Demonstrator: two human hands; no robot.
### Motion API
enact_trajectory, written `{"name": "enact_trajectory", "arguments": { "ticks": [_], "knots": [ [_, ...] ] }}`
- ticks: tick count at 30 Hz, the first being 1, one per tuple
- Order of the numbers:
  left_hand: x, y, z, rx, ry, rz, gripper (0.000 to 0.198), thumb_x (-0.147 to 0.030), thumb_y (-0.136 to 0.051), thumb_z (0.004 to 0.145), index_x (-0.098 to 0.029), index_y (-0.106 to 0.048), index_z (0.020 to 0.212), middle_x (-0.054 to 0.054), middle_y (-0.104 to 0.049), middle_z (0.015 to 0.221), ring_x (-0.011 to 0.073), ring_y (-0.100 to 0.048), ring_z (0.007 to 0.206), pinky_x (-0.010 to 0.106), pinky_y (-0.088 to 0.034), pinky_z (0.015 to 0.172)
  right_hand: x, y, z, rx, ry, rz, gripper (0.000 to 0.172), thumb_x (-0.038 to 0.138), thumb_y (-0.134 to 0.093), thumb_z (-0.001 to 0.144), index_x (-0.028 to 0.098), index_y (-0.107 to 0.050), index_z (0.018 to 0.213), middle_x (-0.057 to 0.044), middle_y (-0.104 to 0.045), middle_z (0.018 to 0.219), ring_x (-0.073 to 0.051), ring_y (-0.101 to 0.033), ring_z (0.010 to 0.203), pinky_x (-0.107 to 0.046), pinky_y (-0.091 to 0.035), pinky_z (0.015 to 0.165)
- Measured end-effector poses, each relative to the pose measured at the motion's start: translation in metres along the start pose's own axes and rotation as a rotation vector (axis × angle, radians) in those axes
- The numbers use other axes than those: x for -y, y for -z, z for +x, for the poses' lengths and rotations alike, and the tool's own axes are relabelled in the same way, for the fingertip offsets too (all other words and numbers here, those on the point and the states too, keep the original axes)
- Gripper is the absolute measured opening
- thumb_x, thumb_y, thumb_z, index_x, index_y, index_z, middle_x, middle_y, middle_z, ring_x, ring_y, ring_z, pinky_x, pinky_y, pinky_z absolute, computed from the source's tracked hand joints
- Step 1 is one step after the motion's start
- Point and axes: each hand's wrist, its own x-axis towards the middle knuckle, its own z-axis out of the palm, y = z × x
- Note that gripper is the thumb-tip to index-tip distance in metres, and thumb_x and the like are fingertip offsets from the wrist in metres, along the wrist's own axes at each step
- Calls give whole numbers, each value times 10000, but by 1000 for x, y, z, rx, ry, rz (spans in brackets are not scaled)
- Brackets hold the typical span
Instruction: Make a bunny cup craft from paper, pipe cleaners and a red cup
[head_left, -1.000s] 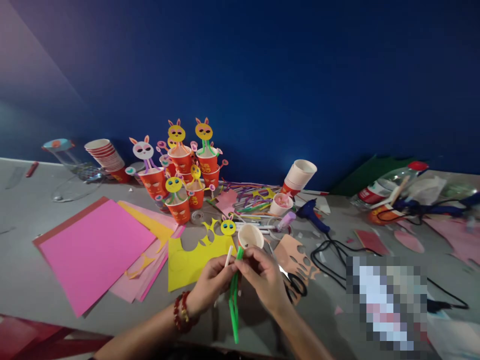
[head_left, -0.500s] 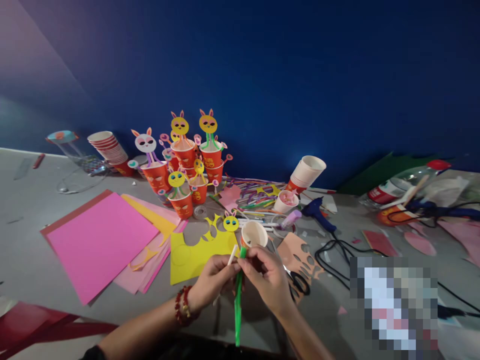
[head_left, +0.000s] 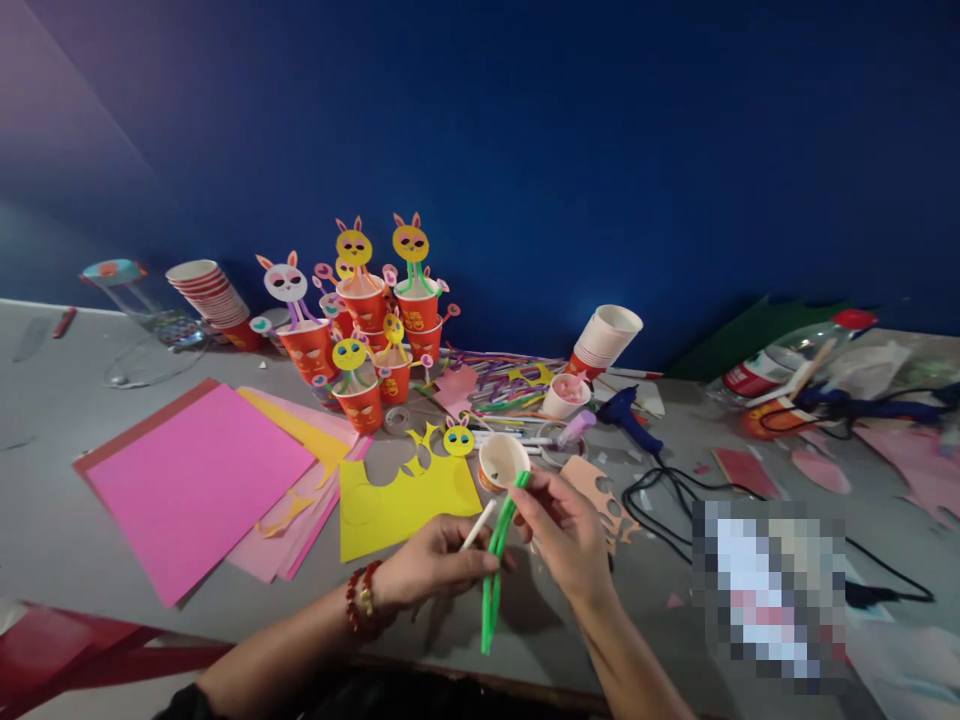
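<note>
Green pipe cleaners (head_left: 493, 596), bent together in a loose bundle, hang between my hands. My right hand (head_left: 564, 530) pinches their upper end. Lower down, my left hand (head_left: 439, 562) grips the same bundle between thumb and fingers. A thin white stick (head_left: 478, 526) also pokes up out of my left hand. Just behind the pipe cleaners stands a paper cup (head_left: 504, 462), its mouth facing me and a small dark spot inside. Beside the cup lies a yellow rabbit face (head_left: 458, 438) cut from paper. Yellow paper (head_left: 409, 508) with cut-outs is near my left hand.
Red cups with rabbit figures (head_left: 360, 405) are grouped at the back left. Pink paper (head_left: 202, 490) lies at left. A blue glue gun (head_left: 631, 420) with a black cord, a cup stack (head_left: 606, 340) and a plastic bottle (head_left: 795, 360) are on the right.
My right hand has moved to the right and slightly up with the top of the pipe cleaners. My left hand has shifted right and lower along them, and the bundle now leans and spreads apart.
</note>
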Motion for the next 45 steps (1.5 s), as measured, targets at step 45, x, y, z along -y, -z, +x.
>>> {"name": "enact_trajectory", "arguments": {
  "ticks": [45],
  "knots": [
    [-3,-20,-7,-14,0,87,460,-557,-688,822,-130,-705,993,-51,-431,625,45,-273,464,196,-197,440,5,8,8,-19,-32,270,289,435,-783,789,180,-650,759,37,-600,592,-101,-551,499,-200,-473,491]
  ]
}}
